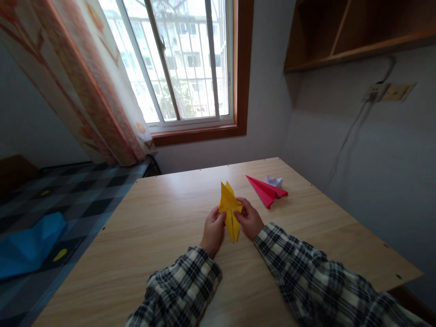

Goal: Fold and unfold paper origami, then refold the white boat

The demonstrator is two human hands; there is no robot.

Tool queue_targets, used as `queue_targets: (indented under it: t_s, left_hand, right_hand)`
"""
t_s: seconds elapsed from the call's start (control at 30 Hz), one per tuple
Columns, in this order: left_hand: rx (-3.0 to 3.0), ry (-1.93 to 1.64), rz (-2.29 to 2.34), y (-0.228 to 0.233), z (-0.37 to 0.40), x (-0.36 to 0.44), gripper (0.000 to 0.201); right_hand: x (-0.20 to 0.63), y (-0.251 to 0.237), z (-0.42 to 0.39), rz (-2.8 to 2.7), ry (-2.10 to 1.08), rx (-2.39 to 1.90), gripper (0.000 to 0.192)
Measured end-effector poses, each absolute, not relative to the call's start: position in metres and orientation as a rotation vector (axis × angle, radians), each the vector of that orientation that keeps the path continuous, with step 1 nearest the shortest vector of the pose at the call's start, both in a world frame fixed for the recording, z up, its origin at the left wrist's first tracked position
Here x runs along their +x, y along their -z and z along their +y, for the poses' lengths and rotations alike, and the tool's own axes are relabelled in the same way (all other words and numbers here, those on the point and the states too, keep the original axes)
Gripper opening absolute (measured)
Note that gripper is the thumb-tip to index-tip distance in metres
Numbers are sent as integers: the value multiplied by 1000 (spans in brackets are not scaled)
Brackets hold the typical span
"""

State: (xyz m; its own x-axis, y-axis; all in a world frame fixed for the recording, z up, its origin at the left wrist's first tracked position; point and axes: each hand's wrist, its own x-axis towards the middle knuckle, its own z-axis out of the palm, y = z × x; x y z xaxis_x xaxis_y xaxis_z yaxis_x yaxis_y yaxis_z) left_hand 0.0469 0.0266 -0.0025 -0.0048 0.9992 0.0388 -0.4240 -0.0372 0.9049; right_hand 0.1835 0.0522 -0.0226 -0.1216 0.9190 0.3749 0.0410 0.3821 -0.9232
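Note:
A folded piece of yellow origami paper (230, 203) is held up over the wooden table (163, 218), with pointed flaps at its top and two narrow legs hanging below. My left hand (214, 229) pinches its left side, the thumb on the near face. From the right, my right hand (250, 219) grips the other side in the same way, fingers partly behind the paper. To the right of my hands a red paper plane (267, 190) lies on the table. Beside its far edge sits a small white paper boat (274, 181).
On the left, a checked bed cover (85, 200) bears a large blue folded paper (30, 245). A curtain (102, 91) hangs beside the barred window (184, 63). A wooden shelf (361, 45) and a wall socket with a cable (397, 92) are at the right.

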Motion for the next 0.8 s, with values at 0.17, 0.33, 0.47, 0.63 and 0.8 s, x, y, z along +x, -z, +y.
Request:
queue_targets:
  t_s: [0.17,0.33,0.47,0.63,0.8]
  left_hand:
    - [851,-1431,887,4,28,46,26]
    - [792,-1451,867,1,28,47,27]
    - [819,-1413,804,0,28,47,35]
    - [894,-1422,896,1,26,46,34]
    - [880,-1411,879,0,24,47,31]
  right_hand:
    - [185,14,48,-1540,-878,-856,21]
    - [186,6,45,-1587,-865,-904,23]
    - [185,8,46,-1572,-878,-878,23]
    - [186,9,46,-1462,-1023,-816,35]
    - [187,8,47,-1428,-1023,-852,36]
